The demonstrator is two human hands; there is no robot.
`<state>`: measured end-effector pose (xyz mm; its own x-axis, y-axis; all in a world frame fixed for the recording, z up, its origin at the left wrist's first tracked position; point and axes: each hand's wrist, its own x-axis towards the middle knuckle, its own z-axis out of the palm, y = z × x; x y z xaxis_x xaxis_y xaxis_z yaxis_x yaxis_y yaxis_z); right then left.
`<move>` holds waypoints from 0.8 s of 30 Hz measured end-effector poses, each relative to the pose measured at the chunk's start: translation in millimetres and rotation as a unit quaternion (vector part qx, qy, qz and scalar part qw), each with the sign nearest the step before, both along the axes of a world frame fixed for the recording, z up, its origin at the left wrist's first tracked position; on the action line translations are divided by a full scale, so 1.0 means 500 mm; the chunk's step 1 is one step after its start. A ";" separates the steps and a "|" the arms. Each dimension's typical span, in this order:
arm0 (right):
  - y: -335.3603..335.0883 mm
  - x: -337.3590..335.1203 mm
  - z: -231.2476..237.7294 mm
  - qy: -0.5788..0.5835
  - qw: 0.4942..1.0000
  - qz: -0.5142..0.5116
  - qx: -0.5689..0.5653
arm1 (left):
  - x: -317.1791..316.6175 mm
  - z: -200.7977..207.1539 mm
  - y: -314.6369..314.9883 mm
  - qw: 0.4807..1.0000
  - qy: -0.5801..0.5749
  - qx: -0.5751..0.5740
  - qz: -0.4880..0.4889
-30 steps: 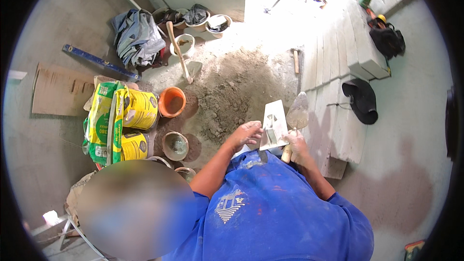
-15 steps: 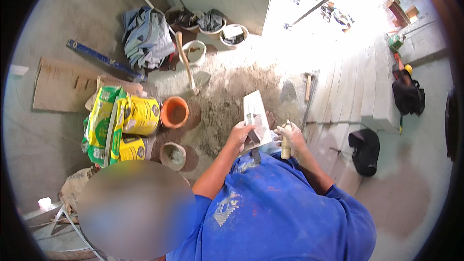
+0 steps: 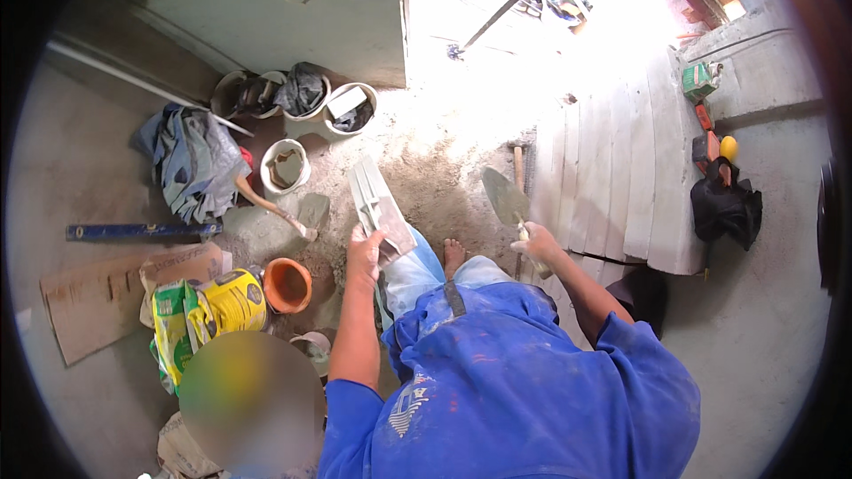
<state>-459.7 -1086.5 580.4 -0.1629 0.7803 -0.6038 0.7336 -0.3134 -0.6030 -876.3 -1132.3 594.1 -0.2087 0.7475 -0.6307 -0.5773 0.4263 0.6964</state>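
Observation:
My left hand (image 3: 362, 253) is closed round the grip of a pale plastering float (image 3: 364, 186), whose long flat face points away from me above my left knee. In my right hand (image 3: 540, 245) is a pointed masonry trowel (image 3: 504, 195), its dusty metal blade angled forward and left, beside the stacked pale blocks. Part of its handle shows below my fist. The two tools are well apart, with my bare foot (image 3: 453, 253) on the floor between them. Whether mortar lies on either tool I cannot tell.
Buckets (image 3: 286, 167) stand at the far left near a long-handled tool (image 3: 275, 208). An orange pot (image 3: 287, 286) sits by yellow-green bags (image 3: 235, 302). Stacked pale blocks (image 3: 612, 160) line the right; a black bag (image 3: 726, 204) lies beyond. A blurred patch hides the lower left.
My hands have moved apart: the left with the float to the left, the right with the trowel slightly forward. The trowel blade now shows plainly. The surroundings have shifted left in view.

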 end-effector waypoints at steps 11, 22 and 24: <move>-0.033 0.008 -0.007 -0.233 0.962 -0.082 -0.117 | -0.213 -0.310 0.550 0.949 0.257 -0.098 -0.151; 0.167 -0.266 0.037 -0.114 0.894 -0.267 -0.342 | -0.359 -0.766 0.796 0.844 0.470 -0.109 -0.234; 0.190 -0.306 0.040 -0.100 0.896 -0.262 -0.343 | -0.380 -0.811 0.821 0.834 0.488 -0.116 -0.232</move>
